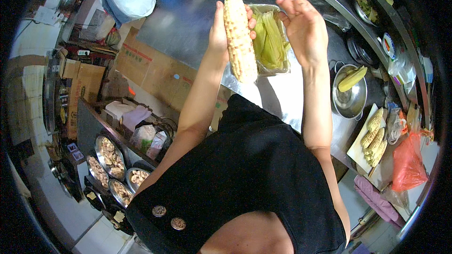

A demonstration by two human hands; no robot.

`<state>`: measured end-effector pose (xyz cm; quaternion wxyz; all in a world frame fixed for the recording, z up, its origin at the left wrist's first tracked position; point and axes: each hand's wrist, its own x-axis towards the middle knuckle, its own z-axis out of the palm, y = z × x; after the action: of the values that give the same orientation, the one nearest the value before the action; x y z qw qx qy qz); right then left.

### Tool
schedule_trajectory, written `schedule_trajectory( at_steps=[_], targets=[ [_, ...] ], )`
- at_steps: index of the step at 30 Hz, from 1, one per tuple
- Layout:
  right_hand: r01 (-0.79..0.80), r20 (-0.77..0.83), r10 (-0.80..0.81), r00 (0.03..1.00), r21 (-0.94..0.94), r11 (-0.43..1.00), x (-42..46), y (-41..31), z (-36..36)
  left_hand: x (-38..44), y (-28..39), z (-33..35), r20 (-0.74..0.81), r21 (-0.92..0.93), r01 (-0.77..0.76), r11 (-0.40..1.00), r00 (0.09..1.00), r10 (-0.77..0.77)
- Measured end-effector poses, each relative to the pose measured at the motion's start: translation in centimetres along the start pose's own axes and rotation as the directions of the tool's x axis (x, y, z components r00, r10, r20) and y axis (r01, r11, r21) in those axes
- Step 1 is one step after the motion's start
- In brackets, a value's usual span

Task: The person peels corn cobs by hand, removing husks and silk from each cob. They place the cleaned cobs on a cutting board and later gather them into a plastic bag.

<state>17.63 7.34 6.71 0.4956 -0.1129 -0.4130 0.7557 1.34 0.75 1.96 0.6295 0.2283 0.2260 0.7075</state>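
A husked ear of corn [241,38], pale with scattered brown kernels, stands nearly lengthwise in my left hand [219,30]. My left thumb lies along one side, and fingertips show around the other. To the right, my right hand [305,30] is raised with fingers apart and slightly curled, holding nothing. Between and beyond the hands, a rectangular tray [277,71] holds green corn husks [270,40]. It rests on a shiny metal worktop [180,17].
A steel pot [348,104] with an ear still in husk [352,78] stands at right. Several bare ears [374,143] lie on a white cutting board [356,153] near a red plastic bag [409,164]. Bowls of chopped food [111,157] are at lower left; flattened cardboard [152,67] lies left.
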Motion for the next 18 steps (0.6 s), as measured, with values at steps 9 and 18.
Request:
schedule_trajectory(
  at_steps=[9,18],
  targets=[
    [0.084,-0.011,-0.146,0.989,-0.771,0.631,-2.2,4.6,-1.1,0.4,-0.4,-1.0,-0.037,-0.002,-0.016,1.000,0.999,0.016],
    [0.101,-0.058,-0.171,0.984,-0.609,0.787,-2.4,2.3,0.2,0.8,-0.9,-0.5,-0.021,-0.017,-0.035,0.999,0.999,0.034]
  ],
)
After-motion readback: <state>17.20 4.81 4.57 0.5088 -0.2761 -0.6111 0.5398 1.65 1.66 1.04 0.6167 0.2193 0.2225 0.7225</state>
